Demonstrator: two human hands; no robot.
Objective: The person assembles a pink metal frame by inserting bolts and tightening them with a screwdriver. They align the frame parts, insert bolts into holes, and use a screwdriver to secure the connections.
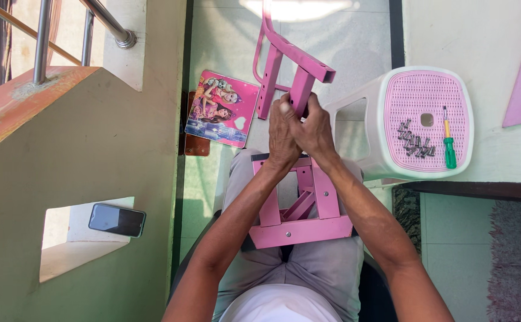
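Observation:
A pink metal frame [299,223] rests on my lap, its square tubes bolted into a small rack shape. Its upper legs [290,59] stick up and away from me over the floor. My left hand [282,134] and my right hand [315,128] are pressed together around one upright pink leg, both closed on it, with a small pale part showing between the fingers at the top. What that part is I cannot tell.
A white plastic stool [392,161] with a pink perforated top stands at my right, carrying several dark screws [414,143] and a green-handled screwdriver [448,138]. A pink picture panel [222,108] lies on the floor. A phone [116,219] sits in a wall niche beside the staircase.

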